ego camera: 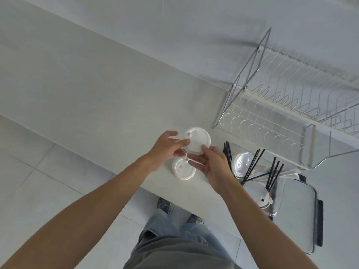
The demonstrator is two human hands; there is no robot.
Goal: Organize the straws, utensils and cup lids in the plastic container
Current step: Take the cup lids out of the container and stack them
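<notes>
Both hands work over the pale counter (97, 98). The left hand (165, 150) and right hand (211, 166) together pinch the rim of a round white plastic cup lid (198, 139), lifted or tilted just beyond the fingertips. A second round white plastic lid (182, 170) lies flat on the counter directly beneath and between the hands.

To the right of the right hand sits a loose jumble: thin black plastic straws (252, 166), a clear domed plastic lid (242, 162), pale plastic utensils (285, 174) and another clear lid (256, 193), overlapping the near edge of the clear rectangular plastic container (299, 206).

By my reading the sorting is at an early stage: lids are only being gathered, and straws and utensils remain unsorted.
</notes>
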